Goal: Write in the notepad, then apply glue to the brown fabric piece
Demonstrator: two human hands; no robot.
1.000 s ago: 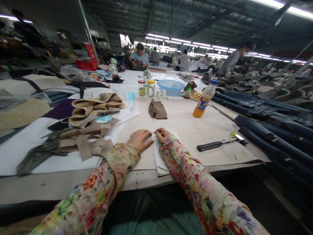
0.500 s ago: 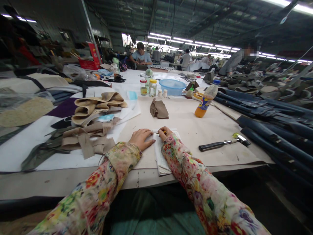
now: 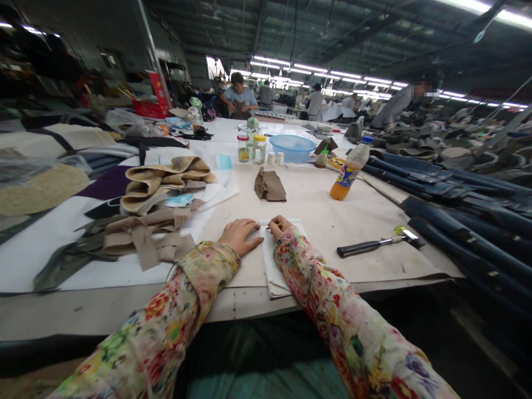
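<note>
A notebook [image 3: 274, 271] with written pages lies open-faced near the table's front edge, partly covered by my right forearm. My right hand [image 3: 279, 226] rests on its upper part, fingers pinched round a thin yellowish pen [image 3: 280, 225]; its tip is hard to make out. Flat on the table, my left hand [image 3: 241, 235] has its fingers stretched out, with the thumb at the notebook's left edge. Beyond both hands sits a folded brown cloth piece [image 3: 271, 185].
To the right lie a hammer [image 3: 380, 244], a bottle of orange drink [image 3: 351, 169] and stacked dark blue pieces [image 3: 465, 221]. Fabric strips [image 3: 145, 235] are heaped at left. Jars [image 3: 259, 149] and a blue basin [image 3: 293, 148] stand farther back. Co-workers [image 3: 240, 100] are beyond.
Both hands keep almost the same places, the left flat and the right holding the pen on the notebook. The view has shifted very slightly.
</note>
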